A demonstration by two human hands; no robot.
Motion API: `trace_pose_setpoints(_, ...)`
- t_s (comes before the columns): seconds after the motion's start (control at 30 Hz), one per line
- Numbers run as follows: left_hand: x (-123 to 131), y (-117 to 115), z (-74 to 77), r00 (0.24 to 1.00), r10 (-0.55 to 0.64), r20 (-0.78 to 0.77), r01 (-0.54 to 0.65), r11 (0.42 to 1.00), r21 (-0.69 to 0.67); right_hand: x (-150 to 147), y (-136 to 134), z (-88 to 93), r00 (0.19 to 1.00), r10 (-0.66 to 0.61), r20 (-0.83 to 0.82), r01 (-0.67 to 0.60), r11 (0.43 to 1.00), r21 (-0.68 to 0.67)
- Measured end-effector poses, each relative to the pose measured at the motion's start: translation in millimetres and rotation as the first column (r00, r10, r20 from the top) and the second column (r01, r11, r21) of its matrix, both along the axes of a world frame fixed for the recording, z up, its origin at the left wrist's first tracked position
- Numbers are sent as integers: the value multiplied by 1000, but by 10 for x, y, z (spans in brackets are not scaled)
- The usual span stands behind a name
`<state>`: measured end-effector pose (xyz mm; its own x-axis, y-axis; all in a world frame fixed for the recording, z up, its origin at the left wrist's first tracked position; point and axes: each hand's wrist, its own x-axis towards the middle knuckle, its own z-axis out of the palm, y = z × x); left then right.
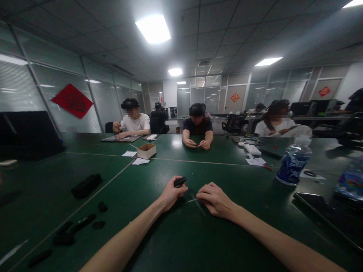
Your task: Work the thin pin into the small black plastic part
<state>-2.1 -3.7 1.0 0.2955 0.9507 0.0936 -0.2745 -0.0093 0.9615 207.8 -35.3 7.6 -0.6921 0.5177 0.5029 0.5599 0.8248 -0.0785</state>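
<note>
My left hand [171, 193] is curled round a small black part [180, 181], held up between thumb and fingers just above the green table [176, 234]. My right hand [214, 198] rests on the table to its right, fingers bent and pinching a thin metal tool [192, 200] whose tip points toward the left hand. A second thin dark rod [200, 207] lies on the table between the hands.
Several black parts [85, 223] and a black case [86, 185] lie at the left. A water bottle [293, 160] and a dark tablet [329, 217] are at the right. A cardboard box [146, 150] and papers sit mid-table. Three people work across the table.
</note>
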Motion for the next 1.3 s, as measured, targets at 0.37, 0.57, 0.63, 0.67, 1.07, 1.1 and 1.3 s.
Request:
trace_pose_setpoints(0.37, -13, 2, -12, 1000, 2, -1, -2, 1000, 14, -7, 16, 3, 973, -220, -69, 201, 956, -214)
trace_pose_setpoints(0.57, -9, -1, -10, 1000, -13, 0, 13, 999, 33, -8, 8, 4, 980, -190, -55, 175, 963, -203)
trace_pose_setpoints(0.63, -12, -11, 0, 1000, -13, -8, 13, 999, 32, -3, 14, -6, 981, -186, -56, 171, 964, -202)
trace_pose_setpoints(0.67, -14, -16, 5, 1000, -12, -15, 12, 1000, 28, 0, 18, -10, 981, -186, -58, 171, 964, -202)
trace_pose_setpoints(1.07, -8, -33, 31, 1000, -13, -27, 13, 1000, 27, -3, -5, 23, 978, -200, -60, 183, 959, -216)
trace_pose_setpoints(1.1, -8, -34, 32, 999, -14, -30, 15, 999, 29, -2, -5, 24, 978, -199, -57, 182, 958, -220)
trace_pose_setpoints(1.3, -17, -21, 7, 1000, -19, -21, 20, 999, 30, -1, -1, 23, 981, -183, -58, 169, 965, -199)
